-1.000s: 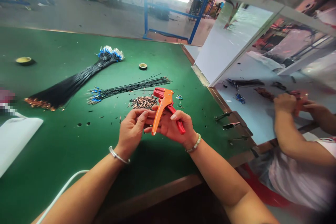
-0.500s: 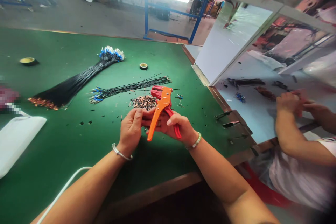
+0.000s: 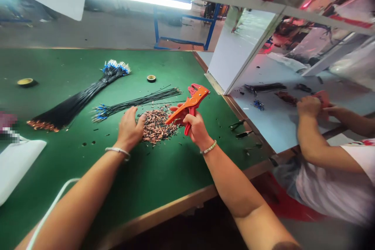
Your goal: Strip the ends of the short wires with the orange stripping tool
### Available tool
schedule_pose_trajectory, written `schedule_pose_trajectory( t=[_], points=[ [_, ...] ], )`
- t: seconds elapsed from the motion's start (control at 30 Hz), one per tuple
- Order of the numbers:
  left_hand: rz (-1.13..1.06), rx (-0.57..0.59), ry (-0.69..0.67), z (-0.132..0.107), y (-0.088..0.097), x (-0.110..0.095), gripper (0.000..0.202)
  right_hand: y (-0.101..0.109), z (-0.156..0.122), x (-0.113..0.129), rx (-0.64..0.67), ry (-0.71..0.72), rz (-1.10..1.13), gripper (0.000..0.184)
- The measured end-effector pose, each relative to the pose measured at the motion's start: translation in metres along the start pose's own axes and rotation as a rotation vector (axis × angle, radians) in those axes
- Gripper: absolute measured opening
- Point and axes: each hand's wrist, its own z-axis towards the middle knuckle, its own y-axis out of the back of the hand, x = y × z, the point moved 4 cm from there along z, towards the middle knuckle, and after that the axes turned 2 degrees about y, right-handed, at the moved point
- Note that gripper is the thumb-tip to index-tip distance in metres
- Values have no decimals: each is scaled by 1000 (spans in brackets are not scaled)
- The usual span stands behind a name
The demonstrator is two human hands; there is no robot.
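Note:
My right hand grips the handles of an orange and red crimping tool, held above the green table with its jaws pointing up and right. My left hand lies on the left edge of a pile of small copper terminals, fingers curled into the pile; whether they hold one I cannot see. A loose bundle of thin black wires with blue ends lies just beyond the pile.
A thick black wire bundle lies at left. Two tape rolls sit farther back. A white cloth is at the left edge. Another person's hands work at the adjoining white table behind a divider panel.
My left hand left the tool and moved forward and left onto the terminal pile. My right hand carried the tool up and away from me, tilting it to the right.

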Motion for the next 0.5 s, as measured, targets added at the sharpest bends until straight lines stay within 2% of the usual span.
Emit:
schedule_pose_trajectory(
  t=[0.1, 0.23, 0.37, 0.5],
  points=[
    [196, 84, -36, 28, -16, 0, 59, 14, 7, 3, -94, 43, -22, 44],
    [418, 179, -105, 28, -33, -7, 49, 20, 11, 6, -103, 52, -27, 43],
    [603, 225, -173, 23, -33, -17, 45, 19, 11, 12, -102, 96, -8, 42],
    [769, 244, -199, 47, -33, -30, 38, 20, 11, 15, -107, 128, -27, 42]
  ],
)
